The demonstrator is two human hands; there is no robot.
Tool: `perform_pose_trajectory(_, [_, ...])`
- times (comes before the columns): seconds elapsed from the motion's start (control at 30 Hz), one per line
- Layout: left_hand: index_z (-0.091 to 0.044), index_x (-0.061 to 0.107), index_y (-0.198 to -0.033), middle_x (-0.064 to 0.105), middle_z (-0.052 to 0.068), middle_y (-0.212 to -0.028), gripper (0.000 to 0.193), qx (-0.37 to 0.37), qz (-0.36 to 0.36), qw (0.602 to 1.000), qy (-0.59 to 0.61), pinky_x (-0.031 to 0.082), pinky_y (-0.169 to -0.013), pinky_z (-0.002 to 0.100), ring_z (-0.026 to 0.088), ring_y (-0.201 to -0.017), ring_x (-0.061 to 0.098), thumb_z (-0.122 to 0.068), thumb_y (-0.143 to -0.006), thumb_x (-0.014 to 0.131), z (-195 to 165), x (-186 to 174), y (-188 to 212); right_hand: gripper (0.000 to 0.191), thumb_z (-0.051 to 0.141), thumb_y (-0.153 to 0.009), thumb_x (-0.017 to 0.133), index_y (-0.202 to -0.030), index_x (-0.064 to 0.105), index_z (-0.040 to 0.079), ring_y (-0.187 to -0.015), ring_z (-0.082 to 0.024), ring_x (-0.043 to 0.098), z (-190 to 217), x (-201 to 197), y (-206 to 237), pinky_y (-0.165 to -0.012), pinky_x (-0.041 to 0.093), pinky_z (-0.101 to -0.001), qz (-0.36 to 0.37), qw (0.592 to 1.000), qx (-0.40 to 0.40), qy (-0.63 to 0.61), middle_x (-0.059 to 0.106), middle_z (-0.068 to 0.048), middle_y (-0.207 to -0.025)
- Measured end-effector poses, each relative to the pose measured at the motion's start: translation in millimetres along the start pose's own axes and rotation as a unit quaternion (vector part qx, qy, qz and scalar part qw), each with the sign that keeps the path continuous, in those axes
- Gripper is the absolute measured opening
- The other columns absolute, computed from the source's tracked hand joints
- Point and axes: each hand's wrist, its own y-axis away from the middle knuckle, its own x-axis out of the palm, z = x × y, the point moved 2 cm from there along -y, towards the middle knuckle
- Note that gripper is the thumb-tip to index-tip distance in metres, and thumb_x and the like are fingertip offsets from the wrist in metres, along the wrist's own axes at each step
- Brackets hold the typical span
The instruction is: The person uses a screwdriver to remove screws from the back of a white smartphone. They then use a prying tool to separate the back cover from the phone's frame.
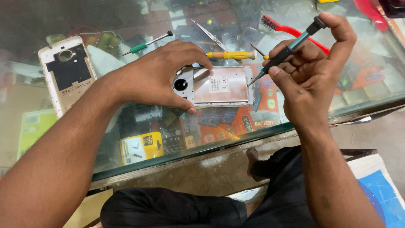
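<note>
An opened phone (219, 86) lies back-up on a glass counter (126, 160), its metal battery plate and round camera ring showing. My left hand (164, 76) clamps its left end between thumb and fingers. My right hand (308, 63) holds a dark teal precision screwdriver (287, 50) upright-tilted, forefinger on its cap, the tip touching the phone's right edge.
The phone's white back cover (67, 71) lies at the far left. A green-handled screwdriver (145, 44), a yellow-handled screwdriver (232, 55), tweezers (209, 36) and a red brush (291, 31) lie behind the phone. Packaged parts sit under the glass. My knees are below the counter edge.
</note>
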Motion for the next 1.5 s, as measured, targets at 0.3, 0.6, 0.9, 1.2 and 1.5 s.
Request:
perform_pose_trajectory(0.3, [-0.014,0.064,-0.129,0.061,0.008,-0.131,0.089,-0.008,0.000,1.000,-0.002,0.052,-0.103,0.043,0.029,-0.128,0.054,-0.039,-0.051,0.098,2,2,-1,0.084,-0.029,-0.110,0.061,-0.155,0.014,0.023,-0.103,-0.017,0.065,-3,-1,-1,-0.085,0.050,-0.0220,-0.002,1.000,-0.002,0.004,0.063,-0.019,-0.113])
perform_pose_trajectory(0.6, [-0.013,0.064,-0.129,0.060,0.009,-0.131,0.087,-0.001,-0.004,1.000,0.001,0.052,-0.104,0.043,0.029,-0.128,0.054,-0.038,-0.053,0.098,1,1,0,0.082,-0.028,-0.112,0.062,-0.157,0.014,0.023,-0.103,-0.017,0.064,-4,-2,1,-0.086,0.049,-0.0213,0.001,1.000,-0.003,-0.011,0.062,-0.019,-0.114])
perform_pose_trajectory(0.9, [-0.013,0.064,-0.130,0.061,0.009,-0.131,0.085,0.009,-0.006,1.000,0.003,0.053,-0.104,0.042,0.029,-0.127,0.055,-0.036,-0.055,0.097,-1,-1,0,0.080,-0.023,-0.113,0.065,-0.156,0.014,0.022,-0.100,-0.016,0.064,0,0,-1,-0.082,0.047,-0.0201,0.000,1.000,0.000,-0.011,0.063,-0.018,-0.113])
perform_pose_trajectory(1.2, [-0.013,0.064,-0.129,0.061,0.008,-0.131,0.085,0.005,-0.004,1.000,0.007,0.053,-0.104,0.042,0.029,-0.128,0.055,-0.037,-0.055,0.097,0,0,0,0.079,-0.019,-0.113,0.066,-0.157,0.016,0.023,-0.101,-0.017,0.064,5,3,-1,-0.087,0.050,-0.0220,0.017,0.999,-0.025,0.011,0.061,-0.017,-0.113])
perform_pose_trajectory(1.5, [-0.014,0.063,-0.130,0.060,0.009,-0.132,0.090,-0.010,-0.002,1.000,-0.003,0.052,-0.104,0.043,0.029,-0.130,0.053,-0.039,-0.051,0.099,2,3,0,0.085,-0.010,-0.106,0.076,-0.159,0.018,0.022,-0.101,-0.017,0.066,27,17,-14,-0.094,0.059,-0.0287,0.004,0.999,-0.004,0.032,0.061,-0.011,-0.111])
